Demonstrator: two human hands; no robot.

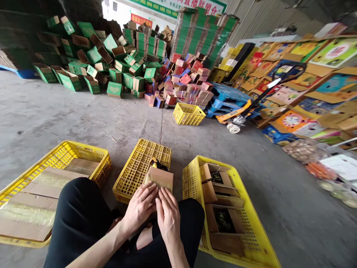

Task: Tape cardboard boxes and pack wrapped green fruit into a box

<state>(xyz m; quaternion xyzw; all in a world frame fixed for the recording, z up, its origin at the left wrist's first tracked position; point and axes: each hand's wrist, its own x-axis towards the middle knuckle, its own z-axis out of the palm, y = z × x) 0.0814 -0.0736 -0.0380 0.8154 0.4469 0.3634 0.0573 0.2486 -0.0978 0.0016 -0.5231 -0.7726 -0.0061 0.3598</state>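
A small cardboard box [166, 175] with yellowish tape across its top sits in front of me, at the near end of an upside-down yellow crate [134, 163]. Flat on the box's near edge lies my left hand [141, 204], its fingers stretched out over the tape. My right hand [169, 216] rests beside it, fingers also straight and touching the box. Neither hand is wrapped around anything. Just behind the box, a black and orange tape dispenser [159, 164] lies on the crate, partly hidden.
On the left, a yellow crate [103, 158] holds several taped boxes [30, 216]. Open boxes [223, 219] with dark contents fill another crate [256, 223] at right. Farther off are a yellow basket [189, 114], a pallet jack [237, 117] and piled green cartons [114, 89].
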